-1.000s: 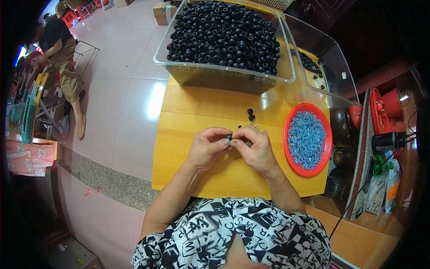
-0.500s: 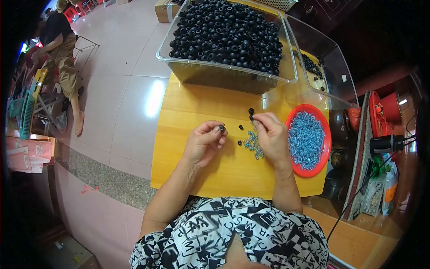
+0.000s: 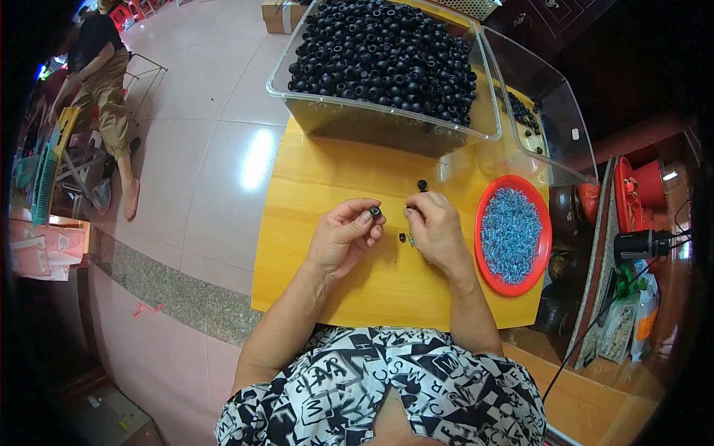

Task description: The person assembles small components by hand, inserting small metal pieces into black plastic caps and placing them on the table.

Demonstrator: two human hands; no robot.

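Between the thumb and fingers of my left hand (image 3: 342, 236) sits a small round black cap (image 3: 375, 212), its hollow opening showing. My right hand (image 3: 437, 229) is closed in a pinch just to the right of it, above the yellow table (image 3: 312, 178). A dark bit shows at its fingertips, too small to name. Beyond the right knuckles another black cap (image 3: 422, 185) lies on the table. A small black piece (image 3: 402, 238) rests below the pinch. Beside it a few tiny clear-blue pieces (image 3: 412, 241) peek out; the right hand hides the rest.
A clear plastic bin (image 3: 387, 111) heaped with black caps (image 3: 379, 52) stands at the far side. A red tray (image 3: 547, 245) of clear-blue pieces (image 3: 512, 234) is on the right. Behind it is another clear bin (image 3: 573, 160). A person (image 3: 104, 82) is at far left.
My right hand has moved left, closer to my left hand, and now covers most of the loose blue pieces. The left hand keeps its hold on the black cap.
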